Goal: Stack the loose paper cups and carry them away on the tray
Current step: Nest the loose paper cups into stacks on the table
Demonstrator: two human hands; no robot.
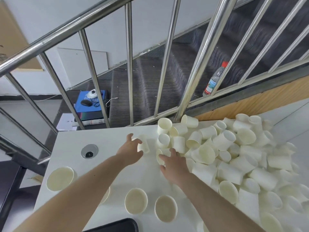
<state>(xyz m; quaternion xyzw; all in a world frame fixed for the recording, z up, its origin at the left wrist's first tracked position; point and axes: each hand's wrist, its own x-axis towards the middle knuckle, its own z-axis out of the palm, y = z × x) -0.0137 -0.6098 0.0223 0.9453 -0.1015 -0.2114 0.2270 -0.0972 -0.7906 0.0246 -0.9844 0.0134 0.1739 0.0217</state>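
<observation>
Your left hand (132,149) was at the middle of the frame, its fingers curled round a single white paper cup lying on its side (144,145) at the near-left fringe of the heap. Your right hand (172,162) lay just to the right of it, fingers spread and touching another tipped white paper cup (160,157); whether it had closed on that cup could not be told.

The big heap of loose white paper cups (234,156) filled the right half of the white table (103,144), tumbled in all directions. Four cups stood mouth-up along the lower edge: one at lower left (60,178), one half hidden under your left forearm (105,195), and two at lower centre (136,201) (165,208). The dark rounded edge at the bottom centre (115,226) was probably the black tray, though too little showed to be sure.

To do this step well, you would have wanted to turn each cup mouth-up before nesting it, hold it by the wall without crushing the rim, and drop it straight into a standing cup. Working from the fringe inward seemed wise, since pulling from deeper could have rolled cups off the far edge toward the steel stair railing (128,64).
</observation>
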